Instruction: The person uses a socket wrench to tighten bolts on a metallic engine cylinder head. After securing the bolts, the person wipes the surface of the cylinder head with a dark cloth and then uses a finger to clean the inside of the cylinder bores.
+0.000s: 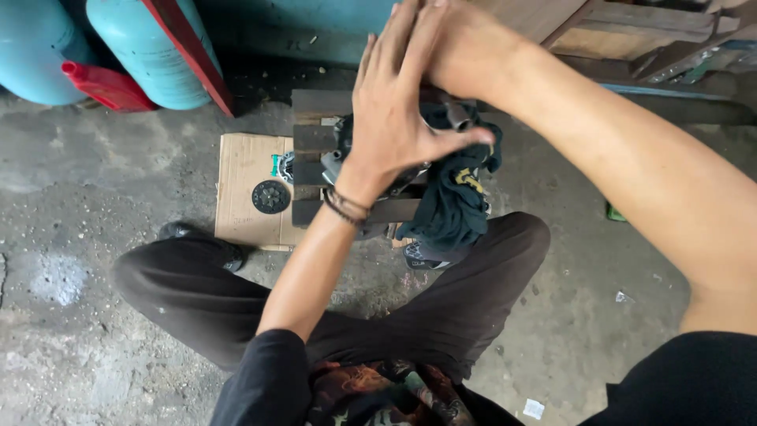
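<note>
Crossed legs in dark trousers (441, 315) fill the lower centre, on a concrete floor (95, 260). Left hand (394, 118), centre frame, fingers spread flat, pressing on a metal part (335, 162) and dark cloth (453, 197) lying on wooden slats (315, 142). Right hand (457, 47), top centre, overlaps the left; its grip can't be made out. Cardboard (240, 181) with a round disc (271, 196) left of the slats. Blue cylinders (150, 55) upper left.

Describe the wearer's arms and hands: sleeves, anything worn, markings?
Both arms are bare from the upper arm down, with short black sleeves at the bottom of the view. The left hand has a thin dark braided bracelet at the wrist. The right hand and its wrist show nothing worn. No gloves, no rings visible on the fingers, no markings visible.
</note>
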